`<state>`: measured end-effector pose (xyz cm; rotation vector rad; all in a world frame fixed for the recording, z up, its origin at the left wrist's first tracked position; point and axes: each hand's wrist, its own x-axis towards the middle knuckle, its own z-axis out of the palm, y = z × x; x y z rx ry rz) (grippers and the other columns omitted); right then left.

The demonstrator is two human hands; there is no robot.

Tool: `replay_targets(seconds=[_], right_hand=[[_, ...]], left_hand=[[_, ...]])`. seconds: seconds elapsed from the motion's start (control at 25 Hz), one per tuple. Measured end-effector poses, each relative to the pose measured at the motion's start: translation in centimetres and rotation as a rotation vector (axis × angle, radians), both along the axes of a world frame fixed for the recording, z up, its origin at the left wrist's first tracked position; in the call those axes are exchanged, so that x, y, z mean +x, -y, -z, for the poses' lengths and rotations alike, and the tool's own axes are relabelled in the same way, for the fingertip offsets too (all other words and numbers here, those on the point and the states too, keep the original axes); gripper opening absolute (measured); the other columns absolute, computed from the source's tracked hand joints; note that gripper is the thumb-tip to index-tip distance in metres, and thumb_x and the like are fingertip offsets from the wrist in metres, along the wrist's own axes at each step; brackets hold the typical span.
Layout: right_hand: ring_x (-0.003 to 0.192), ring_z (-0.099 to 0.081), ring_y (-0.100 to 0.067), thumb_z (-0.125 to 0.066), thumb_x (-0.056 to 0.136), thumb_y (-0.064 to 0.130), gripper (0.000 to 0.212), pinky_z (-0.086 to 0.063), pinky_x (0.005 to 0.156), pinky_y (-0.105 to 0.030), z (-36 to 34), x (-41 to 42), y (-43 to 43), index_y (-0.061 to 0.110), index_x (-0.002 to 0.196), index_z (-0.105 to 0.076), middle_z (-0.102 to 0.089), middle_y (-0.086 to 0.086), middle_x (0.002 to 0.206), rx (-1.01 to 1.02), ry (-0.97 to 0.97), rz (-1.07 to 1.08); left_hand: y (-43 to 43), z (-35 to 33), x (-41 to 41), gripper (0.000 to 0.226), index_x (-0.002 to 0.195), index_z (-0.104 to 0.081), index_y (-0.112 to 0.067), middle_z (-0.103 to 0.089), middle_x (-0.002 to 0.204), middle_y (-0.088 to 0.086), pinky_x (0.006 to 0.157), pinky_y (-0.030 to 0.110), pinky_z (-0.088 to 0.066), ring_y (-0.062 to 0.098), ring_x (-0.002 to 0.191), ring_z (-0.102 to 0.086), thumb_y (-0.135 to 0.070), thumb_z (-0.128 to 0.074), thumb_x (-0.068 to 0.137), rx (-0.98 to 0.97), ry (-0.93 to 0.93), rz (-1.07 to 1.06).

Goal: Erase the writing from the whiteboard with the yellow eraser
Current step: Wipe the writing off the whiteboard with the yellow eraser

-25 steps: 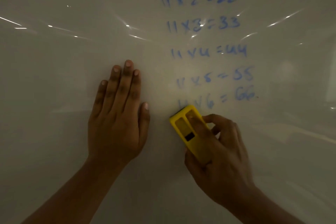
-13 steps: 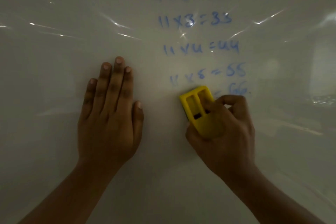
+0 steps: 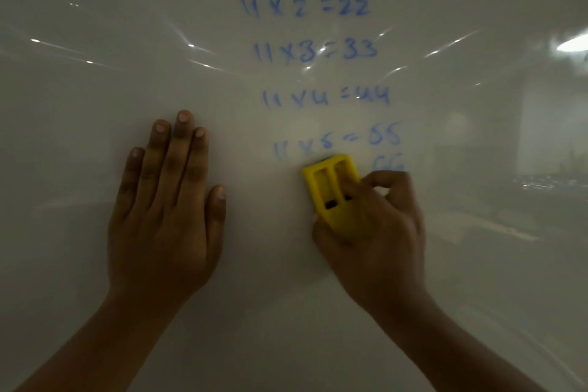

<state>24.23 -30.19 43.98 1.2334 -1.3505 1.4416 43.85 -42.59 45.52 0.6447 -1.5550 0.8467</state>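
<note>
The whiteboard [image 3: 95, 137] fills the whole view, a pale glossy surface streaked with thin reflected glints of light across its upper half and a brighter patch at about three o'clock near the right edge. Blue writing [image 3: 318, 51] runs down the board from twelve o'clock toward the centre: faint rows of an eleven-times table, reading 11 x 1 = 11 at the top edge, then 22, 33, 44 and 55 below it; the strokes are smudgy and some digits are hard to read. Only a partial "66" [image 3: 389, 164] of the lowest row shows, at about two o'clock from the eraser, just above the knuckles of the right hand. The left hand [image 3: 165, 216] lies flat against the board at about nine o'clock from centre, palm down, fingers straight and close together pointing toward twelve, thumb set slightly apart, holding nothing. The right hand [image 3: 378, 232] sits at about four o'clock from centre, curled around the lower part of the yellow eraser [image 3: 329, 188], thumb on its left edge and fingers over its right side. The eraser is pressed to the board just under the 11 x 5 row, its two long recessed slots pointing roughly toward twelve.
</note>
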Motion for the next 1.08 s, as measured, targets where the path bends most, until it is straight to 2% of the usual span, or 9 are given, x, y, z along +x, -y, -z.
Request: replay_targets(seconds=[0.12, 0.24, 0.32, 0.48, 0.68, 0.84, 0.88, 1.0, 1.08], right_hand=[[0.079, -0.053, -0.018, -0.073, 0.061, 0.045, 0.057, -0.045, 0.072, -0.039, 0.8, -0.5, -0.8, 0.036, 0.115, -0.059, -0.051, 0.008, 0.109, 0.107, -0.148, 0.05], [0.078, -0.058, -0.025, -0.074, 0.061, 0.042, 0.043, -0.05, 0.07, -0.044, -0.3, -3.3, -2.1, 0.026, 0.1, -0.065, -0.051, 0.005, 0.107, 0.018, 0.056, 0.068], [0.079, -0.059, -0.026, -0.075, 0.063, 0.041, 0.043, -0.051, 0.072, -0.042, -1.1, -3.2, -1.9, 0.025, 0.102, -0.065, -0.052, 0.004, 0.108, -0.003, 0.097, 0.05], [0.074, -0.056, -0.021, -0.073, 0.062, 0.044, 0.05, -0.048, 0.07, -0.032, 0.5, -2.1, -2.1, 0.029, 0.109, -0.065, -0.054, 0.004, 0.108, 0.192, -0.137, 0.052], [0.076, -0.056, -0.019, -0.074, 0.064, 0.043, 0.043, -0.051, 0.065, -0.039, -0.3, -6.0, -3.5, 0.025, 0.102, -0.065, -0.051, 0.004, 0.105, -0.016, 0.26, 0.066], [0.079, -0.058, -0.018, -0.073, 0.067, 0.045, 0.05, -0.047, 0.068, -0.027, 1.1, -4.7, -2.8, 0.031, 0.114, -0.061, -0.05, 0.007, 0.11, 0.121, -0.018, 0.052], [0.078, -0.06, -0.02, -0.073, 0.067, 0.045, 0.047, -0.046, 0.068, -0.027, 0.9, -5.4, -3.3, 0.031, 0.11, -0.061, -0.05, 0.007, 0.109, 0.13, -0.028, 0.07], [0.078, -0.059, -0.02, -0.072, 0.067, 0.047, 0.041, -0.041, 0.064, -0.026, -0.6, -7.1, -4.0, 0.026, 0.102, -0.066, -0.05, 0.006, 0.107, -0.003, 0.205, 0.081], [0.077, -0.056, -0.015, -0.072, 0.068, 0.048, 0.04, -0.04, 0.064, -0.024, -0.7, -6.3, -3.5, 0.03, 0.102, -0.064, -0.049, 0.008, 0.108, 0.032, 0.131, 0.058]], left_hand=[[0.0, 0.0, 0.0, 0.059, 0.159, -0.027, -0.006, -0.025, 0.169, 0.012, 0.13, 0.043, -0.017, 0.026, 0.159, -0.019, -0.028, -0.036, 0.105, 0.001, -0.001, 0.008], [0.2, 0.1, -0.1, 0.06, 0.159, -0.027, -0.007, -0.024, 0.169, 0.011, 0.13, 0.044, -0.018, 0.025, 0.159, -0.019, -0.029, -0.036, 0.105, 0.002, -0.006, 0.014], [0.3, 0.2, -0.1, 0.06, 0.159, -0.026, -0.007, -0.024, 0.17, 0.01, 0.13, 0.043, -0.018, 0.025, 0.159, -0.02, -0.03, -0.037, 0.104, -0.012, -0.006, 0.018], [0.6, 0.2, -0.1, 0.061, 0.16, -0.025, -0.008, -0.023, 0.17, 0.009, 0.13, 0.043, -0.018, 0.025, 0.159, -0.02, -0.029, -0.037, 0.104, -0.034, -0.004, 0.042], [0.7, 0.3, -0.2, 0.061, 0.16, -0.026, -0.008, -0.024, 0.17, 0.009, 0.13, 0.042, -0.017, 0.025, 0.158, -0.021, -0.03, -0.038, 0.104, -0.03, -0.013, 0.057], [0.6, 0.3, 0.0, 0.062, 0.159, -0.026, -0.008, -0.023, 0.17, 0.009, 0.13, 0.043, -0.016, 0.025, 0.159, -0.02, -0.03, -0.038, 0.103, -0.021, 0.001, 0.067], [0.6, 0.3, -0.1, 0.062, 0.159, -0.026, -0.008, -0.023, 0.17, 0.008, 0.13, 0.043, -0.016, 0.025, 0.159, -0.02, -0.031, -0.037, 0.103, -0.02, -0.001, 0.069], [0.5, 0.3, -0.2, 0.062, 0.159, -0.026, -0.008, -0.023, 0.17, 0.008, 0.13, 0.042, -0.016, 0.024, 0.159, -0.019, -0.031, -0.037, 0.104, -0.011, -0.008, 0.064], [0.4, 0.3, -0.2, 0.061, 0.159, -0.027, -0.007, -0.024, 0.17, 0.009, 0.129, 0.044, -0.018, 0.025, 0.159, -0.02, -0.031, -0.037, 0.103, -0.009, -0.005, 0.078]])
